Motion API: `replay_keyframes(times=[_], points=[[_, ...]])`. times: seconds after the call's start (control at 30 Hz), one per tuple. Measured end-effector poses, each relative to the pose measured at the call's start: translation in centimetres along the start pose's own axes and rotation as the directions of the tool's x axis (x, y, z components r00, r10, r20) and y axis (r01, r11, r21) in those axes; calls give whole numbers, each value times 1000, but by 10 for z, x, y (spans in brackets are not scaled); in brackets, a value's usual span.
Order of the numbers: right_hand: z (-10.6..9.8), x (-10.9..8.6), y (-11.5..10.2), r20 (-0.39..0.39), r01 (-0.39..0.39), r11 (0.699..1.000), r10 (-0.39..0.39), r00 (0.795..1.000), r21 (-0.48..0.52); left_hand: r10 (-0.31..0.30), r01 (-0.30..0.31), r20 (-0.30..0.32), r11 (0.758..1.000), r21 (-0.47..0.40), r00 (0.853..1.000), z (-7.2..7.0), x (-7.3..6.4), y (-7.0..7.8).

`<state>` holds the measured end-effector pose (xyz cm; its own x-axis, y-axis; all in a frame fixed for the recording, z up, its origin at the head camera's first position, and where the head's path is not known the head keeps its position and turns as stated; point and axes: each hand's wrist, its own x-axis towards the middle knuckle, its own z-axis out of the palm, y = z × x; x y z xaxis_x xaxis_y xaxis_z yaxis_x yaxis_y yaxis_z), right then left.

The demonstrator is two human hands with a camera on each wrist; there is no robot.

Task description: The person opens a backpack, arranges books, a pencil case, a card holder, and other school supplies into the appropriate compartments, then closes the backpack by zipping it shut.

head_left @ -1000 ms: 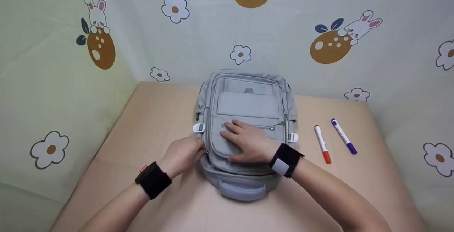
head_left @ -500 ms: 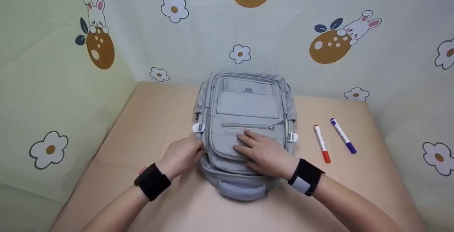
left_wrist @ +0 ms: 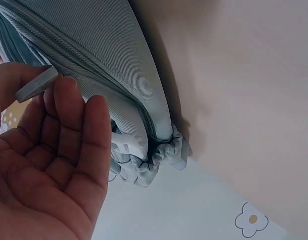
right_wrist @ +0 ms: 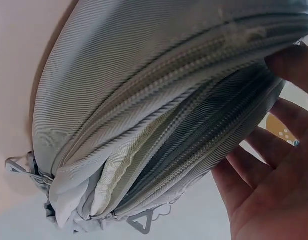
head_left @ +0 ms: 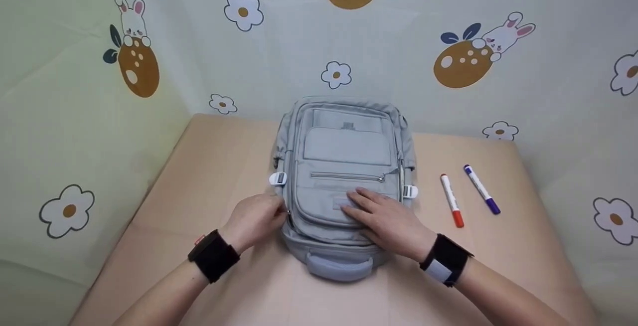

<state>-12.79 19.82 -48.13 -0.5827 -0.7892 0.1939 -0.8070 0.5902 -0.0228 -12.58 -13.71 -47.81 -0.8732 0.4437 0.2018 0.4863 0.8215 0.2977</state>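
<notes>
A grey backpack [head_left: 349, 146] lies on its back, carry handle [head_left: 341, 267] toward me. At its left side my left hand [head_left: 254, 219] pinches a grey zipper pull [left_wrist: 38, 85] between thumb and finger; the left wrist view shows the other fingers bent beside it. My right hand [head_left: 391, 221] rests on the lower right of the backpack's front with fingers extended. In the right wrist view, the zipped compartment gapes, its zipper teeth [right_wrist: 193, 150] parted and a pale lining [right_wrist: 119, 170] visible inside. The right thumb [right_wrist: 293, 65] lies by the edge of that opening.
A red-capped marker [head_left: 452, 200] and a blue-capped marker [head_left: 482, 189] lie on the tan tabletop [head_left: 498, 266] right of the backpack. White side buckles [head_left: 278, 179] show on the bag's sides. A patterned curtain [head_left: 398, 67] stands behind and beside the table.
My right hand has slid right and slightly toward me across the backpack's front, uncovering the front pocket zipper and a small patch. My left hand stays almost still at the left side.
</notes>
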Motion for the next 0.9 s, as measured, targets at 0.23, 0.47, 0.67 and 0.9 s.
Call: replay_keyframes(times=[0.23,0.47,0.67,0.9], points=[[1,0,1,-14,-1,1000,1,1000,12,-27,28,47,999,-36,999,-2,-2,3],[1,1,1,-8,-11,1000,11,1000,16,0,3,78,999,-41,997,-2,-6,14],[1,1,1,-34,3,1000,-3,999,12,75,-74,68,997,-16,995,2,-9,27],[1,2,0,-40,3,1000,-2,999,29,93,-93,54,996,1,994,4,-10,32]])
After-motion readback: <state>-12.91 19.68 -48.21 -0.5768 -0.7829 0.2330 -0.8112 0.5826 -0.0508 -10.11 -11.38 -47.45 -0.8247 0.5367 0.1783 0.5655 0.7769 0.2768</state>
